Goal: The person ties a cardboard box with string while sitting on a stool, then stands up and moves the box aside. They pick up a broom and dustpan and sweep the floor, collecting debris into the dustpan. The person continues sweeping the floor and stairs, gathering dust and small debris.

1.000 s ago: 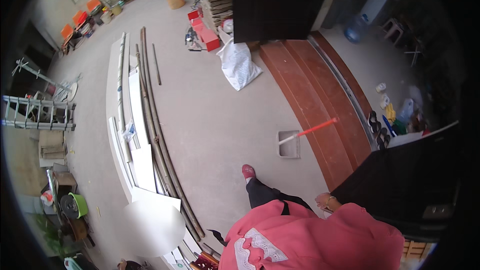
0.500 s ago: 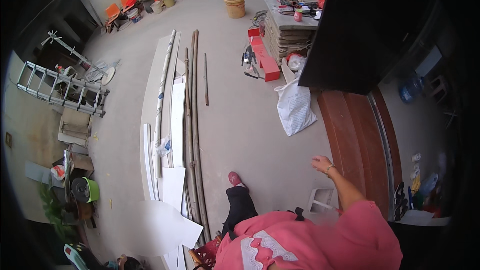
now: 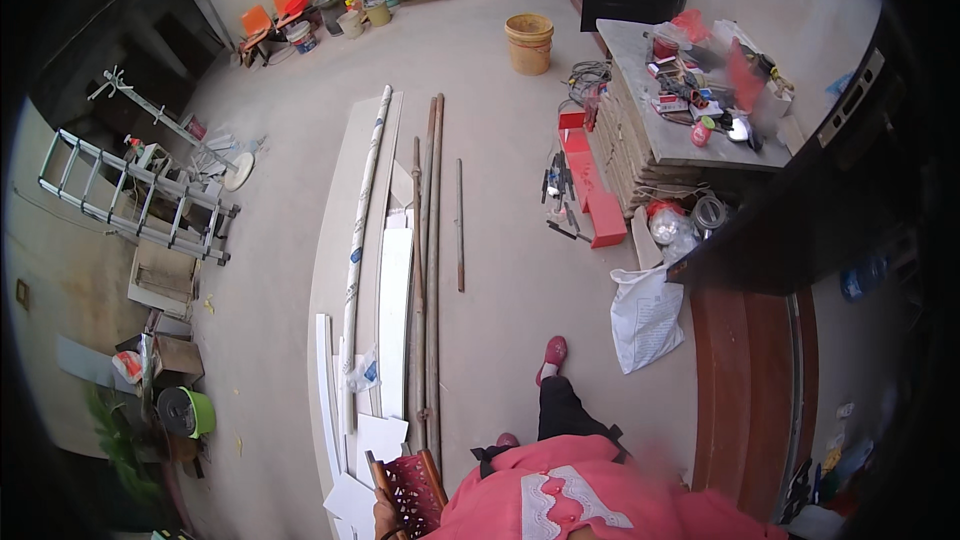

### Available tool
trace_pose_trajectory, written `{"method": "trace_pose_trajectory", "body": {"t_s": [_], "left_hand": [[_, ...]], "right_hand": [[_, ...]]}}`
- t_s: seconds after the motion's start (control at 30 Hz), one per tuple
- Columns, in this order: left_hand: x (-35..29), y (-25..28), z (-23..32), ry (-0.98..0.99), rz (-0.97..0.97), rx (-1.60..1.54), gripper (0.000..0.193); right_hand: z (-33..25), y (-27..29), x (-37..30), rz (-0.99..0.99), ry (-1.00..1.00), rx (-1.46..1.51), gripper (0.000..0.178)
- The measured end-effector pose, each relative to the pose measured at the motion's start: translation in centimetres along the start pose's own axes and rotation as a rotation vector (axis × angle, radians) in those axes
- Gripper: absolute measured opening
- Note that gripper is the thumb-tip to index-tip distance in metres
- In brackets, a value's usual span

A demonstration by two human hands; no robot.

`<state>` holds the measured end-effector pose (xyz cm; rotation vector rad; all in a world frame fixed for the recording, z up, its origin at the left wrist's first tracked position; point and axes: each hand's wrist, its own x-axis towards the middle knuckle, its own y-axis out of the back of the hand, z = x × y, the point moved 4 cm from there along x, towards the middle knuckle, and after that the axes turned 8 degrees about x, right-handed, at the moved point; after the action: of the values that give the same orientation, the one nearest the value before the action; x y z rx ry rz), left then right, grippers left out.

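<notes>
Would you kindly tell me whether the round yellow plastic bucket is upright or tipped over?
Upright: the round yellow plastic bucket stands base-down on the grey floor, its rim uppermost.

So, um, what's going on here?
Someone in a pink top is on their feet. Their left hand seems to hold what looks like a red chair; the right hand doesn't show. Poles and white boards lie on the floor to the left, and a white bag sits by the steps.
</notes>
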<state>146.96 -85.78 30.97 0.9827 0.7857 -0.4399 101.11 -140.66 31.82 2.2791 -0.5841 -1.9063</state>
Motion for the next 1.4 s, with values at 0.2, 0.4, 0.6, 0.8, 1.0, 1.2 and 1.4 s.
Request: {"method": "trace_pose_trajectory", "body": {"t_s": [0.2, 0.4, 0.6, 0.8, 1.0, 1.2, 1.4], "left_hand": [[4.0, 1.8, 20.7, 0.03, 0.06, -0.126, 0.064], [6.6, 2.4, 33.5, 0.075, 0.039, -0.23, 0.064], [11.9, 1.7, 44.3, 0.138, -0.018, -0.27, 0.064], [21.1, 4.2, 57.0, 0.126, -0.048, -0.33, 0.063], [29.8, 9.7, 69.2, 0.102, -0.087, -0.368, 0.063], [38.1, 12.8, 85.6, 0.03, -0.146, -0.431, 0.063], [42.2, 14.5, 99.8, 0.057, -0.108, -0.602, 0.064]], "right_hand": [[-8.3, 6.4, 12.1, -0.133, 0.247, -0.423, 0.009], [-38.3, 24.1, 11.4, 0.241, 0.26, 0.687, 0.041], [-54.3, 32.2, 17.7, 0.252, 0.299, 0.502, 0.042], [-59.7, 34.2, 21.1, 0.296, 0.09, 0.501, 0.025], [-63.4, 32.3, 26.9, 0.078, 0.702, -0.744, 0.017], [-68.0, 35.9, 36.6, -0.048, 0.043, 0.128, 0.017], [-89.4, 48.1, 39.4, 0.197, 0.28, -0.003, 0.021]]}}
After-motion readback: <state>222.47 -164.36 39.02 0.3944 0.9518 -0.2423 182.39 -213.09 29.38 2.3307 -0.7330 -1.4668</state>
